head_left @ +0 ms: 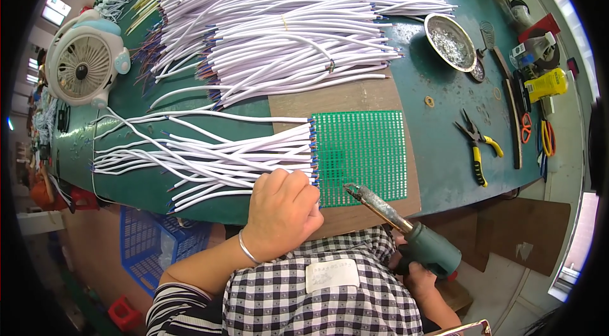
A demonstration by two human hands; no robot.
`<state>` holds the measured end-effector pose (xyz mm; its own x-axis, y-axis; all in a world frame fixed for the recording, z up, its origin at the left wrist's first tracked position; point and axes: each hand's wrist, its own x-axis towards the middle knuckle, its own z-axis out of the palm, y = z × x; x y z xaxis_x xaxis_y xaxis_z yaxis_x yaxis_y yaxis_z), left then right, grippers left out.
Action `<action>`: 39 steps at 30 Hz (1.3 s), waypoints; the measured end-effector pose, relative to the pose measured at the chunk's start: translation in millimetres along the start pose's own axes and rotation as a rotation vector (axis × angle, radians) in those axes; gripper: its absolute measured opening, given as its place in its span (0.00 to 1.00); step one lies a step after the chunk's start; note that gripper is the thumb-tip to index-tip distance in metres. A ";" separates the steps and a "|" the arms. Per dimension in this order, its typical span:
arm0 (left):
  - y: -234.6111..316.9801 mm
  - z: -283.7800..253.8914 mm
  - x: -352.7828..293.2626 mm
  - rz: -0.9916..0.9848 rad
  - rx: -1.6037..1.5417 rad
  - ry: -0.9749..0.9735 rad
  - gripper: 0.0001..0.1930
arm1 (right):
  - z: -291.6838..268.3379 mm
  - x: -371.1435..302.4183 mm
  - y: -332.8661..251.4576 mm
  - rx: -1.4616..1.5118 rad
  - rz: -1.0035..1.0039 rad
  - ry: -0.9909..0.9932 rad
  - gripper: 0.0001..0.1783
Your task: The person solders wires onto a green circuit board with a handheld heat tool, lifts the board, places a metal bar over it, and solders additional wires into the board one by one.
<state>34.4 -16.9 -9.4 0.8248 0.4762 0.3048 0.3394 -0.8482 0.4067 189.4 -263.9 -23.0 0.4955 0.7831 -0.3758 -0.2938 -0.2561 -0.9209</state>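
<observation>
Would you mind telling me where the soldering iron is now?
In the head view, the soldering iron sits lower right of centre in the right hand, its tip over the green grid near its lower edge.

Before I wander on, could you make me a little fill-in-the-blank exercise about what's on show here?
1. The soldering iron in the person's right hand has a dark ____ handle.
2. The white cables by the left hand end along the ____ edge of the green grid mat.
3. The pliers have handles coloured black and ____.
4. For the person, the fan stands to the left and the metal bowl to the ____.

Missing words: green; left; yellow; right.
</observation>
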 end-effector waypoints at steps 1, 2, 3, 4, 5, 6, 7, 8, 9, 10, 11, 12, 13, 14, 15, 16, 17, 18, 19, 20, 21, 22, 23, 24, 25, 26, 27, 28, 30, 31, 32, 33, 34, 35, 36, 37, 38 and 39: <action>-1.1 -0.1 -0.3 0.006 0.001 0.002 0.09 | 5.8 2.5 -6.9 0.000 0.001 -0.001 0.37; -2.0 -0.2 -0.5 0.013 0.002 0.004 0.08 | 10.9 4.7 -13.5 0.010 -0.019 0.019 0.36; -2.2 0.0 -0.5 0.014 0.001 0.003 0.08 | 14.4 7.3 -17.5 0.020 -0.040 0.042 0.35; -2.1 0.1 -0.6 0.013 0.001 0.002 0.09 | 17.1 10.9 -18.6 0.021 -0.040 0.043 0.35; -2.0 0.2 -0.5 0.013 0.000 0.000 0.09 | 19.2 14.8 -18.6 0.082 -0.087 0.067 0.34; -1.4 0.2 -1.2 0.013 0.003 0.001 0.09 | 19.7 18.7 -17.2 0.145 -0.134 0.088 0.33; -0.7 0.0 -1.7 0.006 0.001 0.005 0.09 | 16.8 24.1 -12.0 0.228 -0.110 0.056 0.33; 0.0 -0.1 -2.1 0.000 0.000 0.008 0.10 | 20.6 30.0 -16.5 0.230 -0.112 0.053 0.33; -0.3 0.1 -2.5 0.001 0.000 0.007 0.10 | 29.8 39.3 -24.1 0.313 -0.135 0.097 0.33; -0.1 0.4 -2.1 0.006 -0.001 0.008 0.10 | 37.7 49.5 -30.6 0.398 -0.159 0.140 0.32; 0.2 0.4 -1.6 0.010 -0.003 0.008 0.11 | 43.2 60.5 -33.4 0.402 -0.160 0.140 0.32; -0.4 -0.2 -2.6 0.005 0.002 0.008 0.11 | 49.5 73.7 -33.6 0.515 -0.154 0.107 0.34; 0.3 -1.5 -2.7 -0.003 -0.002 0.000 0.11 | 53.5 83.2 -34.1 0.630 -0.150 0.077 0.36; 0.7 -2.5 -2.9 -0.012 -0.007 -0.008 0.11 | 56.2 90.9 -34.6 0.633 -0.149 0.075 0.36; 0.0 -2.5 -3.7 -0.011 -0.004 -0.010 0.11 | 58.2 97.7 -34.5 0.654 -0.150 0.069 0.35; -2.0 -2.0 -5.5 0.001 -0.028 -0.006 0.11 | 59.0 102.1 -33.7 0.676 -0.150 0.064 0.35; -4.1 -2.2 -6.6 0.012 -0.052 -0.002 0.11 | 58.6 104.2 -32.5 0.674 -0.150 0.065 0.34; -5.4 -3.4 -7.8 0.008 -0.050 -0.006 0.11 | 58.7 104.5 -32.9 0.677 -0.145 0.063 0.34; -7.1 -4.7 -8.8 0.031 -0.057 -0.018 0.11 | 59.0 104.4 -33.9 0.718 -0.149 0.060 0.30; -9.0 -6.3 -9.5 0.053 -0.066 -0.030 0.12 | 59.4 104.4 -34.2 0.759 -0.153 0.057 0.27; -11.0 -8.0 -8.9 0.051 -0.066 -0.034 0.12 | 59.8 104.8 -34.0 0.761 -0.150 0.058 0.27; -13.2 -10.1 -7.9 0.083 -0.071 -0.068 0.11 | 60.3 105.2 -33.7 0.771 -0.147 0.070 0.26; -15.7 -12.3 -6.5 0.115 -0.077 -0.103 0.11 | 60.3 105.7 -33.4 0.781 -0.144 0.081 0.26; -18.2 -15.3 -5.5 0.112 -0.076 -0.106 0.11 | 60.2 105.7 -33.3 0.783 -0.141 0.081 0.26; -20.9 -18.4 -4.1 0.173 -0.070 -0.146 0.10 | 60.0 105.6 -33.1 0.779 -0.148 0.073 0.26; -23.1 -21.3 -2.9 0.233 -0.064 -0.187 0.10 | 59.7 105.5 -32.9 0.774 -0.156 0.064 0.26; -25.2 -23.4 -2.0 0.231 -0.059 -0.186 0.10 | 59.2 105.8 -32.6 0.777 -0.156 0.059 0.26; -26.9 -25.1 -1.4 0.254 -0.081 -0.204 0.09 | 58.3 105.1 -31.6 0.776 -0.144 0.069 0.29; -31.2 -33.9 4.3 0.278 -0.099 -0.221 0.08 | 57.5 103.2 -28.8 0.777 -0.135 0.075 0.31; -32.4 -44.4 11.6 0.256 -0.127 -0.352 0.08 | 57.4 101.0 -27.2 0.810 -0.139 0.102 0.30; -34.9 -52.5 19.8 0.233 -0.156 -0.483 0.09 | 57.3 100.2 -26.2 0.842 -0.143 0.130 0.30; -39.2 -58.0 28.1 0.251 -0.194 -0.514 0.09 | 57.6 99.8 -26.1 0.843 -0.142 0.124 0.30; -38.9 -63.4 40.8 0.224 -0.155 -0.540 0.07 | 57.4 99.2 -25.2 0.864 -0.185 0.127 0.29; -38.5 -62.2 52.1 0.215 -0.158 -0.426 0.06 | 56.5 98.3 -24.6 0.886 -0.228 0.133 0.28; -38.3 -58.7 64.9 0.209 -0.164 -0.314 0.05 | 55.3 97.2 -25.3 0.883 -0.228 0.139 0.28; -40.4 -53.7 76.5 0.204 -0.187 -0.265 0.06 | 54.4 96.7 -25.6 0.887 -0.247 0.151 0.28; -43.2 -46.1 87.3 0.200 -0.212 -0.216 0.08 | 53.1 95.9 -25.8 0.889 -0.266 0.166 0.27; -45.8 -36.7 97.6 0.199 -0.218 -0.220 0.08 | 50.2 94.6 -27.8 0.887 -0.263 0.172 0.27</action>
<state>82.7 77.0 33.3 0.9506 0.2251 0.2136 0.0774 -0.8387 0.5390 203.4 -154.2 -27.8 0.7277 0.6416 -0.2425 -0.6356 0.4980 -0.5899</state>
